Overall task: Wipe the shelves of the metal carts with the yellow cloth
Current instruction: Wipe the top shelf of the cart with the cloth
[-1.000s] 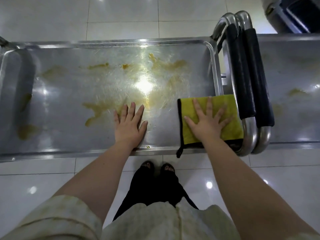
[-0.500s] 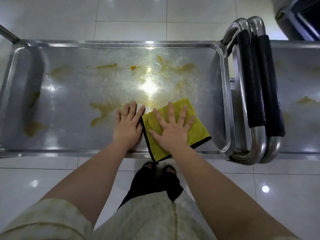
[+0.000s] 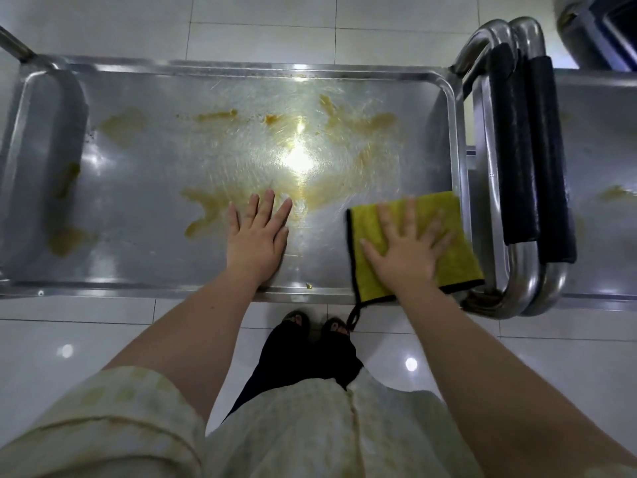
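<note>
— Pressing our right hand [image 3: 406, 250] flat, fingers spread, on the yellow cloth [image 3: 463, 263] at the cart shelf's [image 3: 138, 208] near right corner; its black loop hangs over the rim.
— Our left hand [image 3: 256, 243] lies flat, straight-fingered, on bare steel. The second cart [image 3: 599, 150] is cut off at right; glare washes out mid-shelf; stained room [image 3: 206, 208] opens leftward.

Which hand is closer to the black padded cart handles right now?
Right. The right hand presses the yellow cloth at the right end of the shelf, beside the black padded handles; the left hand rests flat near its middle, farther off.
</note>
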A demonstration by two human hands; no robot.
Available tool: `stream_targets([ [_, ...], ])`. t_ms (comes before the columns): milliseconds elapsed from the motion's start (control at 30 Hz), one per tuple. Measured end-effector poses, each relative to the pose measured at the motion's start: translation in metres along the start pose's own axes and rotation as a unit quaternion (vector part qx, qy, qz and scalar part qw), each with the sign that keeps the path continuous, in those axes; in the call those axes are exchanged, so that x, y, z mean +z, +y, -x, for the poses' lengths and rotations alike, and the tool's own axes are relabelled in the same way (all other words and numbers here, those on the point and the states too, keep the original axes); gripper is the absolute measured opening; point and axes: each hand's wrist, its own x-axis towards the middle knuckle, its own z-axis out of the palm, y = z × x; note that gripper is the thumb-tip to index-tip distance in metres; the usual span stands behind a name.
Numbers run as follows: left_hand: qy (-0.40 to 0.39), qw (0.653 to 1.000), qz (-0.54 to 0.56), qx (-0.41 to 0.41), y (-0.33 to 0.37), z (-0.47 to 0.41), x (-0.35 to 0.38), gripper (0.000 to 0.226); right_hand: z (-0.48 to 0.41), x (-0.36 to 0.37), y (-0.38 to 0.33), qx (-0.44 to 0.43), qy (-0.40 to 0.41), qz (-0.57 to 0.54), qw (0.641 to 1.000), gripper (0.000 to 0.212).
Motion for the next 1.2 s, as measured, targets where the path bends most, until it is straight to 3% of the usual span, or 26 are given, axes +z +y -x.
stream_targets([
  [133,-0.017,0.998,-0.053,0.003,-0.002,-0.002,-0.005,0.053,0.057,0.033,-0.091,-0.157,-0.009,0.018,0.987,0.076],
  [267,-0.013,0.997,-0.075,0.029,-0.010,-0.001,-0.009,0.052,0.056,0.032,-0.100,-0.152,-0.002,0.002,0.988,0.077],
  [367,-0.011,0.998,-0.055,0.042,-0.013,-0.001,-0.013,0.051,0.034,0.024,-0.048,-0.095,-0.003,0.025,0.995,0.079],
  [500,-0.020,0.998,-0.041,0.033,-0.010,0.001,-0.012,0.052,0.012,0.007,0.035,0.040,-0.008,-0.031,0.999,0.081],
  [633,-0.017,0.999,-0.048,0.018,-0.009,0.000,-0.008,0.052,0.003,-0.003,0.034,0.093,-0.017,-0.040,0.995,0.081],
  [700,-0.017,0.999,-0.049,0.013,-0.008,0.002,-0.005,0.052,0.000,-0.004,0.006,0.069,-0.020,-0.038,0.997,0.080],
  [867,-0.026,0.998,-0.047,0.024,-0.009,0.001,-0.005,0.056,0.001,-0.004,-0.093,-0.108,-0.034,0.015,0.994,0.080],
  [933,-0.034,0.997,-0.044,0.047,-0.016,-0.002,-0.006,0.061,0.000,-0.004,-0.120,-0.125,-0.038,0.005,0.991,0.079],
  [1033,-0.021,0.995,0.026,0.093,-0.031,-0.011,-0.019,0.059,-0.003,-0.006,-0.141,0.002,-0.033,-0.104,0.994,0.079],
  [1133,0.022,0.993,0.052,0.108,-0.047,-0.033,-0.035,0.055,-0.006,-0.005,-0.158,0.159,-0.021,-0.169,0.972,0.084],
  [1200,0.022,0.992,0.041,0.115,-0.049,-0.057,-0.042,0.055,-0.009,-0.004,-0.167,0.190,-0.021,-0.176,0.966,0.086],
])
